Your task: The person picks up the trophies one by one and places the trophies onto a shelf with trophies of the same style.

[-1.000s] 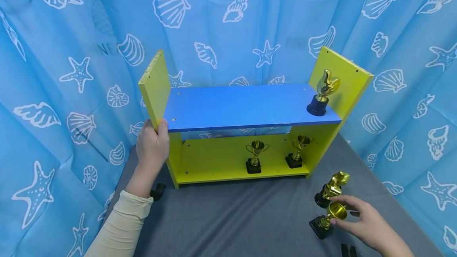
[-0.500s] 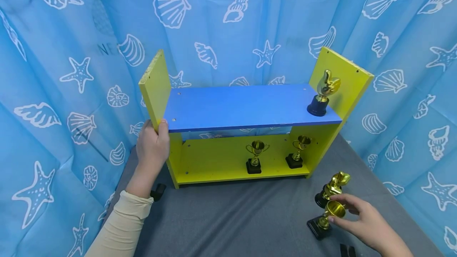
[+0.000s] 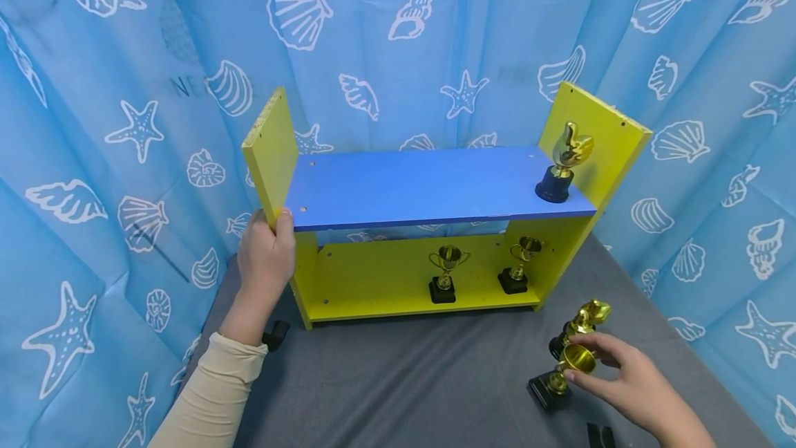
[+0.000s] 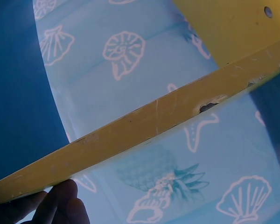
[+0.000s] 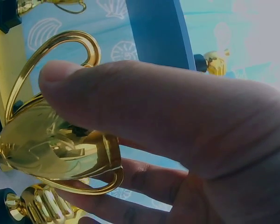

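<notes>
At the left, the left hand [image 3: 267, 251] is clamped on the front edge of the shelf's side panel [image 3: 273, 157]. Rightward, a cup [image 3: 443, 281] stands upright on the yellow bottom board [image 3: 373, 276], then another cup [image 3: 514, 278] near the right panel [image 3: 591, 140]. Above, a trophy [image 3: 562, 161] stands on the blue board [image 3: 404, 185]. Farther right, the right hand [image 3: 631, 386] pinches a tilted third cup [image 3: 558, 380] between thumb and fingers, near a second trophy [image 3: 583, 318] on the bench [image 3: 404, 386]; base contact cannot be told.
</notes>
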Tool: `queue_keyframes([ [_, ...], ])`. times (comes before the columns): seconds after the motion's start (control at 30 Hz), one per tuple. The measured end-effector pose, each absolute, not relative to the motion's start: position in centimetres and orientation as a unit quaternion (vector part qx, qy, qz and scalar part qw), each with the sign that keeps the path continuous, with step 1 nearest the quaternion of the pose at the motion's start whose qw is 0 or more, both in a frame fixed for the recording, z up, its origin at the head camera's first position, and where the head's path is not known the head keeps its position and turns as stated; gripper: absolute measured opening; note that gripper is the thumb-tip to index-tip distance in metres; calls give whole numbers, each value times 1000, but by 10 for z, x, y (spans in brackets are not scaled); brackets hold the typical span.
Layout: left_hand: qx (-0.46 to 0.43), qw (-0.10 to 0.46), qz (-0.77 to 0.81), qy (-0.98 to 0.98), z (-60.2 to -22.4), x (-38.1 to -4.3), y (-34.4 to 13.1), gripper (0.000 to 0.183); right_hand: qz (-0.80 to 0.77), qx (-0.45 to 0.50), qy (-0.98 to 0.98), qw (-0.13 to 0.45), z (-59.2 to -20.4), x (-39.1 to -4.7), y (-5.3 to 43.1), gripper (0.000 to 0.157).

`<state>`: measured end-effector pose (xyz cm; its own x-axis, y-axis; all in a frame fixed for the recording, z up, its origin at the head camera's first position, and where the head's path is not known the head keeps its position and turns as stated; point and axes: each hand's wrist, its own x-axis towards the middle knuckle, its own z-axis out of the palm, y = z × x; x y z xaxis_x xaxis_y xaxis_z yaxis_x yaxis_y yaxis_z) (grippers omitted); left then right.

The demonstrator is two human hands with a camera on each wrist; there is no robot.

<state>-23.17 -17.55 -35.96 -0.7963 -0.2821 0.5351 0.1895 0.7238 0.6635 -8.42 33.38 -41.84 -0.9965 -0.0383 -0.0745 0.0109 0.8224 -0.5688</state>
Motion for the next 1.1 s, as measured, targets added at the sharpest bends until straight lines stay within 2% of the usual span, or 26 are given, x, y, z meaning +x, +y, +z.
queue_keyframes([
  [0.57,24,321,-370,-872,-361,-232,-176,49,-300,-20,954,19,-415,-92,321,61],
  [1.1,24,316,-377,-870,-360,-232,-176,51,-289,-40,956,0,-408,-100,310,50],
])
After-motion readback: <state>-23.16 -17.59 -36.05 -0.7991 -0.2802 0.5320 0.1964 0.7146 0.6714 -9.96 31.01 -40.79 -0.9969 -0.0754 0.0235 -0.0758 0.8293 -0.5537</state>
